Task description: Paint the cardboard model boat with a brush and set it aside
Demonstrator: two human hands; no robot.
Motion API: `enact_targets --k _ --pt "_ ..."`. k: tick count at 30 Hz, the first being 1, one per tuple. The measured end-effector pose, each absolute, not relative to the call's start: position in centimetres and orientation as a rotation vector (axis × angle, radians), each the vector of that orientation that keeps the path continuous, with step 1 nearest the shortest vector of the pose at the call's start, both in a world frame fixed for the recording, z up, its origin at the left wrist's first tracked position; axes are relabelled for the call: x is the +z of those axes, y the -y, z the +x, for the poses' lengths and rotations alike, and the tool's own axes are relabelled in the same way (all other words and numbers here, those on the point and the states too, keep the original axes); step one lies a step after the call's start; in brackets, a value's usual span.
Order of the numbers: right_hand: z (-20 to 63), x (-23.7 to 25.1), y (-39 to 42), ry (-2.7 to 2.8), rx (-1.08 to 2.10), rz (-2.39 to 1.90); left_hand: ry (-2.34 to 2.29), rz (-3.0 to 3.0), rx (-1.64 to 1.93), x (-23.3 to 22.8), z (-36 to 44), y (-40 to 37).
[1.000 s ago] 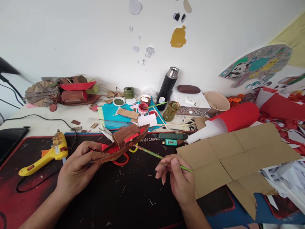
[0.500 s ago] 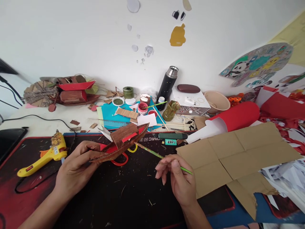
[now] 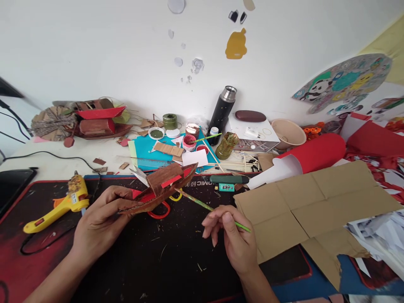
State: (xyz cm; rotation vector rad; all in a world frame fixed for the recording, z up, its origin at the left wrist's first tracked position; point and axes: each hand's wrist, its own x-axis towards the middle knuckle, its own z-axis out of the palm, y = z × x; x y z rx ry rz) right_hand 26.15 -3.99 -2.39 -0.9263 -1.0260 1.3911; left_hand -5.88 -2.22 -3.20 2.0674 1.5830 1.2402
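My left hand (image 3: 101,223) holds a small brown cardboard boat model (image 3: 160,187) with red parts, tilted up above the black desk mat (image 3: 164,265). My right hand (image 3: 233,240) grips a thin green paintbrush (image 3: 202,205) like a pen, its tip touching the boat's right side under the hull. Red-handled scissors (image 3: 159,210) lie on the mat under the boat.
A yellow glue gun (image 3: 59,204) lies at left. Flat cardboard sheet (image 3: 309,206) covers the right. Behind are paint pots (image 3: 189,142), a black thermos (image 3: 222,111), a larger boat model (image 3: 97,122), a red paper roll (image 3: 312,153), a bowl (image 3: 287,132) and paper scraps (image 3: 378,235).
My right hand and the brush shifted slightly left toward the boat. My left hand and the boat stay nearly still.
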Motion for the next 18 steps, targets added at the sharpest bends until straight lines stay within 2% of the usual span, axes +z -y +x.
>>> enact_targets --k 18 --pt "26.63 -2.76 3.36 0.962 1.341 -0.906 -1.534 2.069 1.248 -3.46 -6.22 2.23"
